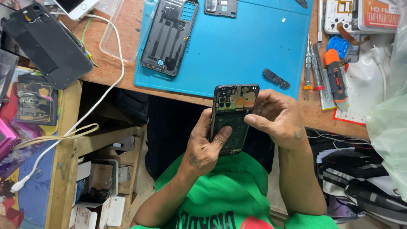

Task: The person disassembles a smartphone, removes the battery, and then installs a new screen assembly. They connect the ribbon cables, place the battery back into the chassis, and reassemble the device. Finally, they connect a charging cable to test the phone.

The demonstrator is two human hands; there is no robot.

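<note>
- Work surface: a wooden bench (pixel 114 63) carries a blue repair mat (pixel 246 46); clutter of cables, cartons and bags surrounds it on both sides.
- Unit in hand: an opened smartphone (pixel 233 116) is held below the bench edge, above the person's lap; its internals face up, with the board and camera cluster at the top and the dark battery area below.
- Left hand (pixel 203 148): closed around the phone's lower left side, thumb laid across the battery area; it supports the unit.
- Right hand (pixel 275 118): fingers drawn together against the phone's upper right edge, near the orange patch on the board; whether anything small is pinched there cannot be told.
- Done, judging by the layout: the back cover (pixel 169 36) is off and lies inside-up on the mat; a small black bracket (pixel 276 78) lies apart on the mat.
- Outstanding, by judgement: the board and battery appear seated; the precision screwdrivers (pixel 313 63) lie at the mat's right edge, well apart from both hands.
</note>
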